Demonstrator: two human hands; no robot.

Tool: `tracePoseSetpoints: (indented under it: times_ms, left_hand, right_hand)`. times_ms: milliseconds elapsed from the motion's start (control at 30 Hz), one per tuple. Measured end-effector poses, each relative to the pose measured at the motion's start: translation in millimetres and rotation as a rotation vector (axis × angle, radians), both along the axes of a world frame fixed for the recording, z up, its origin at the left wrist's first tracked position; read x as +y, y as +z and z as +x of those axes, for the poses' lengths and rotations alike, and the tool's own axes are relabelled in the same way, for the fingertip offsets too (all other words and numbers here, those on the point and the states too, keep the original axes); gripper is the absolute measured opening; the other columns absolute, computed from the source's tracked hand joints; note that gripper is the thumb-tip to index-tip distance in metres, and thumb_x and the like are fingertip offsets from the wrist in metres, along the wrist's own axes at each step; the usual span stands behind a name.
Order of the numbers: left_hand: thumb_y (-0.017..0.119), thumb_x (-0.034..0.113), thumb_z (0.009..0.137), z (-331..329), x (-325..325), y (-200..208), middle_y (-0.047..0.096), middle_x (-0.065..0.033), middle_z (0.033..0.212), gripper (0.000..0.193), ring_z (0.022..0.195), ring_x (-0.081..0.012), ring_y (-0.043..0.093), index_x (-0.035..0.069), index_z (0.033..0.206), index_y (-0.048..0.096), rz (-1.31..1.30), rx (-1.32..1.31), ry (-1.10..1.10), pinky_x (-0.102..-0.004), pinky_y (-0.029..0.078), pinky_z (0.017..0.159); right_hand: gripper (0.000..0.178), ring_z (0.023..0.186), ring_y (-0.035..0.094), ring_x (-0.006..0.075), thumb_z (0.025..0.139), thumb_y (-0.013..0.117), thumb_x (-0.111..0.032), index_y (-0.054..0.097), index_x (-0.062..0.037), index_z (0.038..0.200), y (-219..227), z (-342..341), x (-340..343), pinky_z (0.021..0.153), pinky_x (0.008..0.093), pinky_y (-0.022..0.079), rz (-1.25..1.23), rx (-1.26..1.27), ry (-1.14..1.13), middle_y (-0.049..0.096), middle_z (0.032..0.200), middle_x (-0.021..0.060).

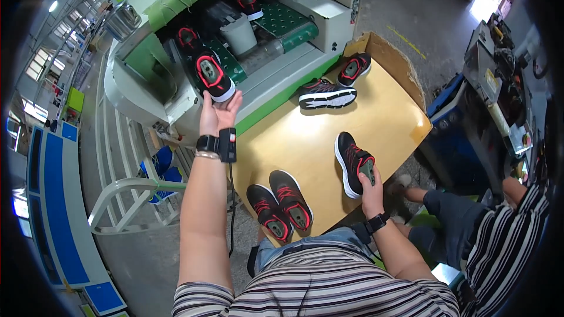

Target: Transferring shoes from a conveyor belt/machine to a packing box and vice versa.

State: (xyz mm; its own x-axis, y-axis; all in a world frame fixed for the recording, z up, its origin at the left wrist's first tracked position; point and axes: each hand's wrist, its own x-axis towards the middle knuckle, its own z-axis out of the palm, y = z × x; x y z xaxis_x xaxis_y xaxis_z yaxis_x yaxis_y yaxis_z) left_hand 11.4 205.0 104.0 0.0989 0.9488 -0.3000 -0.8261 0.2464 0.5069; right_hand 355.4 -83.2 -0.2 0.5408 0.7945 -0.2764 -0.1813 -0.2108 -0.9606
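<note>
Over at the machine's mouth, the left hand (216, 114) is closed around a black shoe (212, 76) by its heel, seemingly lifting it off the belt. Her right hand (370, 185) grips another shoe (352, 161) on the wooden table (382, 117). Four more shoes lie scattered there; a white bucket (239, 34) crowds the belt.

Open room is being left across the tan wooden bench (329, 141); its edges are being crowded by black-and-red sports shoes (326, 94).
</note>
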Motion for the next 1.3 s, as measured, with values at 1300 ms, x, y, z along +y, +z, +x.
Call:
tracePoseSetpoints:
  times_ms: [1300]
  left_hand:
    - [0.05,0.026,0.1,27,-220,-68,0.065,-0.0121,0.114,0.031,0.101,-0.0259,0.065,0.007,0.123,0.058,-0.404,0.233,-0.502,-0.0376,0.053,0.088]
  right_hand:
    - [0.063,0.131,0.044,0.0228,0.104,0.019,-0.045,0.071,-0.0144,0.086,-68,83,212,0.111,0.061,0.003,0.017,-0.484,0.574,0.067,0.115,0.0011]
